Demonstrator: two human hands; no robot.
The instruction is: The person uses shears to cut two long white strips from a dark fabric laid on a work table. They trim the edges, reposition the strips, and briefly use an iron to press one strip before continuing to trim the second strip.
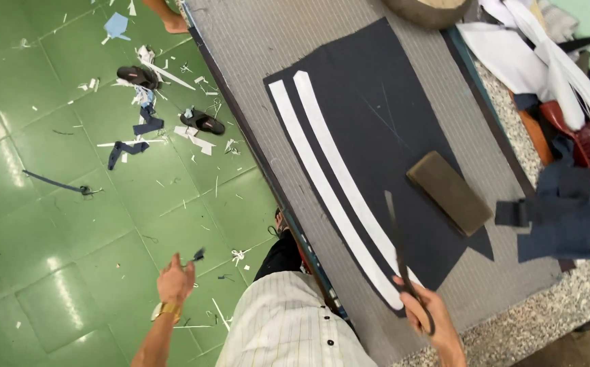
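A pair of scissors [404, 265] is being gripped by the right hand [429, 319], fingers curled shut through the handles, with the blades lying over the near end of the dark cloth [376, 115] on the table [254, 41]. Two white strips [322, 170] are lying along the cloth's left side — a brown block [448, 192] is resting on its right part. Left of the table, out over the green floor [57, 224], the left hand [176, 280] is being held with fingers loosely spread, nothing in them.
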